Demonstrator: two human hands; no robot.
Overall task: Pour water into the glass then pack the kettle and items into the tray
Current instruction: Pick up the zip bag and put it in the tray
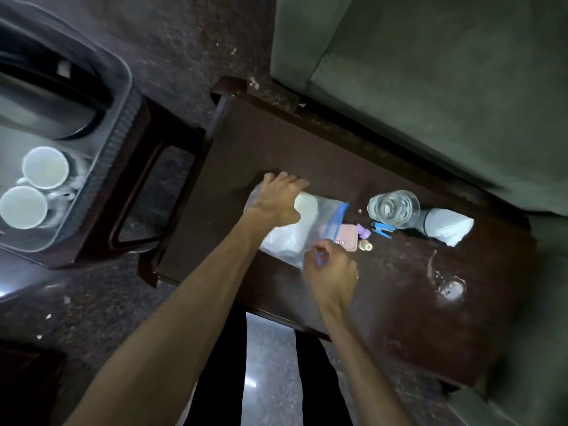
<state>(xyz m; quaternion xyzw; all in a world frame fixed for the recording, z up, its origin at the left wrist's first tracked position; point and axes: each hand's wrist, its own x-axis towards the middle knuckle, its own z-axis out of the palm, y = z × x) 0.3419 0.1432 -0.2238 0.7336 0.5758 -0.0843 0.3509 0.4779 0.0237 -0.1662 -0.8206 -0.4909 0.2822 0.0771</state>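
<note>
A clear zip bag (310, 222) with white contents and a blue seal strip lies on the dark wooden table (384, 302). My left hand (281, 199) rests on the bag's far left end, fingers spread. My right hand (332, 272) pinches the blue seal at the bag's near corner. A glass of water (394, 208) stands to the right of the bag. The kettle (46, 96) sits in a clear tray (101, 167) at the far left, with two white cups (33, 187) beside it.
A pink case (349, 236), small purple and cream items (365, 238), a blue clip (382, 229) and a white cloth bundle (448, 224) lie near the glass. Spilled water (448, 287) marks the table's right part. A green sofa (445, 72) borders the table's far side.
</note>
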